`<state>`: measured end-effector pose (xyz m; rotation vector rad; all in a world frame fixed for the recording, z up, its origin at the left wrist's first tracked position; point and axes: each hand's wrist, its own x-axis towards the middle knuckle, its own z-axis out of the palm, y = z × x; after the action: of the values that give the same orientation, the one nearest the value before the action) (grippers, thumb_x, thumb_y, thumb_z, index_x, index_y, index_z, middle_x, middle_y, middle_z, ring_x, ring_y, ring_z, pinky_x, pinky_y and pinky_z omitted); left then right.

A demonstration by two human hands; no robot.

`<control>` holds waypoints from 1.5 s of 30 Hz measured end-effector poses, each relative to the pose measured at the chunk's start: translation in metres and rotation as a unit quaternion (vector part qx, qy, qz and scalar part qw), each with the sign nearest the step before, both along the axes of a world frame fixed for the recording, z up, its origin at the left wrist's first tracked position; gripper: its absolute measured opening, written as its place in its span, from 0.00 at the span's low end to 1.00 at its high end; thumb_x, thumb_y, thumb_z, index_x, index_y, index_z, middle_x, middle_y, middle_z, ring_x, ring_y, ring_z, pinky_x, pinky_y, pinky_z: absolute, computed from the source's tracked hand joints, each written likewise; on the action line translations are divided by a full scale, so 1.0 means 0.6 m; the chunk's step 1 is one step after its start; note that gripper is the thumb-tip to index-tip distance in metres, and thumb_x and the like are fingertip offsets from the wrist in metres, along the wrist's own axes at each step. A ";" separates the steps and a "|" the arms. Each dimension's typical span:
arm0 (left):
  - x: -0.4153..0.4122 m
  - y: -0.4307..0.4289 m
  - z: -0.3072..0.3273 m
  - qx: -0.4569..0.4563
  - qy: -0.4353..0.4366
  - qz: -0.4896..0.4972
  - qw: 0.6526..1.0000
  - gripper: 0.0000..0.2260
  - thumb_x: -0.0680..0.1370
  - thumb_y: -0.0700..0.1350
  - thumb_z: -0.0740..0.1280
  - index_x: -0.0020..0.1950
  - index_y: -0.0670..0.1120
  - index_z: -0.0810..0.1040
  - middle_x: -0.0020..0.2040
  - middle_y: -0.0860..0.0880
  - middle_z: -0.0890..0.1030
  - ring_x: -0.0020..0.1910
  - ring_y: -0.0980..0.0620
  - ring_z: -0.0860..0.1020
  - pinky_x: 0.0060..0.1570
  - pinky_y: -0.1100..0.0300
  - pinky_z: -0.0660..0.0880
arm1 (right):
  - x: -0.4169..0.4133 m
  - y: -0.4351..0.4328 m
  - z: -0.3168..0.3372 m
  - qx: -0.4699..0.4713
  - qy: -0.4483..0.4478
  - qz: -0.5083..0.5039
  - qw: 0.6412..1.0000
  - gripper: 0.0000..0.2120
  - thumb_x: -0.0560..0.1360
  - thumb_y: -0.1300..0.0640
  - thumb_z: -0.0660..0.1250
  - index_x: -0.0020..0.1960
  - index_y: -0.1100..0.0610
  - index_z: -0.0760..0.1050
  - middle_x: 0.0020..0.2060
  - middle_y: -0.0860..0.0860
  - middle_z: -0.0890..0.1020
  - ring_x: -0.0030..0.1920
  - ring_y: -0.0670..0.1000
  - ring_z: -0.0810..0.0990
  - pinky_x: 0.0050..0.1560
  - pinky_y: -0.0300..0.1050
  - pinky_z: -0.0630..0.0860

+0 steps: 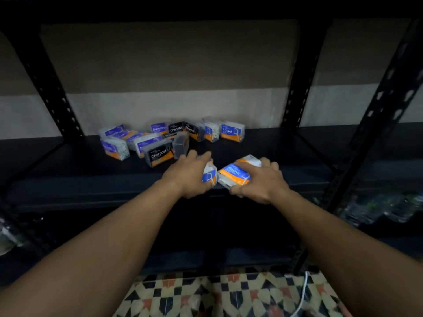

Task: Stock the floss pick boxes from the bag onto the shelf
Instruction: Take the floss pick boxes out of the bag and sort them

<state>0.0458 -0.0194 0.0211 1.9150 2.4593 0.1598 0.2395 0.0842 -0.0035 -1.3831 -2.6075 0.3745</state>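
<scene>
Over the shelf (68, 170) near edge, the left hand (190, 177) curls its fingers round a box (210, 176), and the right hand (263, 181) clasps a Round box (233, 175) lying crosswise. The pile (160, 138) sits far-left, nearer the left hand.

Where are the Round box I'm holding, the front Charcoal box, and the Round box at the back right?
held Round box (233, 173), head view, on its blue label.
front Charcoal box (159, 154), head view, on its black label.
back Round box (231, 132), head view, on its front face.
</scene>
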 end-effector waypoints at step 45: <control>0.124 -0.172 -0.662 -0.330 -0.260 0.016 0.907 0.37 0.77 0.58 0.70 0.80 0.50 0.56 0.77 0.44 0.63 0.74 0.40 0.63 0.70 0.49 0.66 | 0.120 -0.181 -0.577 -0.404 -0.121 0.103 0.901 0.12 0.74 0.50 0.68 0.56 0.50 0.80 0.53 0.49 0.83 0.55 0.51 0.81 0.57 0.49 0.76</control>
<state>0.1201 -0.1223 -0.3763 1.3247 1.8550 -0.1349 0.3115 -0.0243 -0.3499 -1.3927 -2.9435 1.5499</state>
